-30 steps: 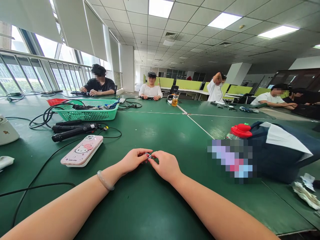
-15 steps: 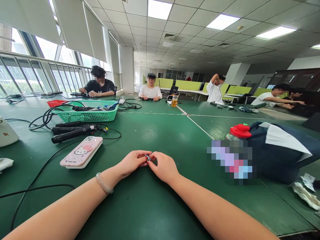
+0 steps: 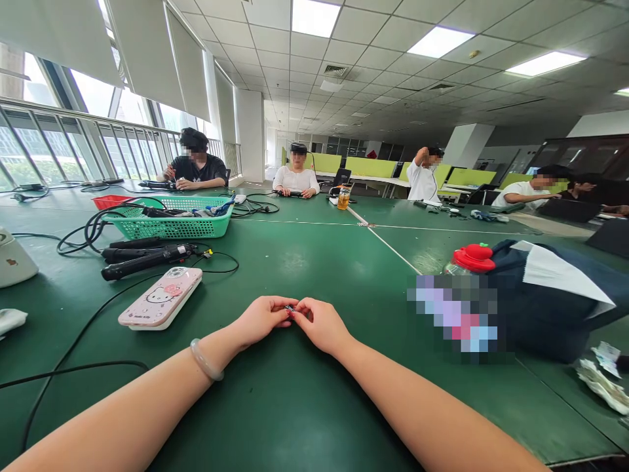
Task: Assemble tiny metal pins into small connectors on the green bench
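Note:
My left hand [image 3: 263, 319] and my right hand [image 3: 322, 322] meet fingertip to fingertip over the green table [image 3: 275, 406]. Pinched between them is a small dark-and-silver piece [image 3: 289, 308]; its kind is too small and too covered to make out. Both hands are closed on it, thumbs toward me and index fingers on the far side. A pale bangle [image 3: 206, 360] circles my left wrist. To the left of my left hand lies a pink phone [image 3: 162, 298] in a cartoon-cat case.
Black rod-shaped devices [image 3: 147, 260] with cables lie behind the phone. Farther back stand a green basket [image 3: 171, 227] and a red tray [image 3: 112, 200]. On the right are a red-lidded jar [image 3: 472, 257] and a dark bag [image 3: 535, 314]. Several people sit around the table.
The small piece has turned slightly between my fingertips, and less of it shows now. My hands stay in nearly the same place, still together.

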The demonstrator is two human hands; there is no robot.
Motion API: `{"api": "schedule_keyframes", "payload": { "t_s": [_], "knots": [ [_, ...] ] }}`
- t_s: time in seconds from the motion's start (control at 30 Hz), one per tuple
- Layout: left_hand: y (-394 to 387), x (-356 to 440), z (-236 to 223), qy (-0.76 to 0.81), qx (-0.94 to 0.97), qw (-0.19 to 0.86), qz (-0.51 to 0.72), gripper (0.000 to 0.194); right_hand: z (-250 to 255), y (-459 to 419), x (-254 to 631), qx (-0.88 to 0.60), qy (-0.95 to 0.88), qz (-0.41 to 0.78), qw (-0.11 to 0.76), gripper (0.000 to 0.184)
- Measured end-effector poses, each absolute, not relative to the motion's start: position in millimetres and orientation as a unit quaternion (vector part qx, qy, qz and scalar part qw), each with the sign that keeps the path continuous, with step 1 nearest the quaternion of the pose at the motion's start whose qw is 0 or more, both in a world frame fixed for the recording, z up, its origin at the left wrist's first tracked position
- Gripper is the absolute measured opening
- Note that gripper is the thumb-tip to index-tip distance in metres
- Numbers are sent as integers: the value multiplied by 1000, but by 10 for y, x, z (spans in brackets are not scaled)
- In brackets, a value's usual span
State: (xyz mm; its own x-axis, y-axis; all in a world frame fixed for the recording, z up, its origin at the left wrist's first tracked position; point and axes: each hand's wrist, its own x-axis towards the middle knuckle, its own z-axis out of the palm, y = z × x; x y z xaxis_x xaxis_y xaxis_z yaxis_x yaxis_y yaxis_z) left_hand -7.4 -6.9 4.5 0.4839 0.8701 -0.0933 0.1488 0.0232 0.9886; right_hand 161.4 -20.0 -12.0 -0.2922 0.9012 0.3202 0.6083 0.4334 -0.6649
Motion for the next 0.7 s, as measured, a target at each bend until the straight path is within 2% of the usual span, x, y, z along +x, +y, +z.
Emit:
{"api": "schedule_keyframes", "payload": {
  "t_s": [0.37,0.53,0.7],
  "knots": [
    [-92,-53,87,410,607,612,299,39,-176,-131,1618,-489,-761,264,336,19],
    [-48,-68,71,461,568,583,354,46,-140,-162,1612,-511,-776,215,299,25],
    [-20,-66,63,489,529,574,389,37,-124,-205,1597,-517,-793,169,276,27]
  ]
}}
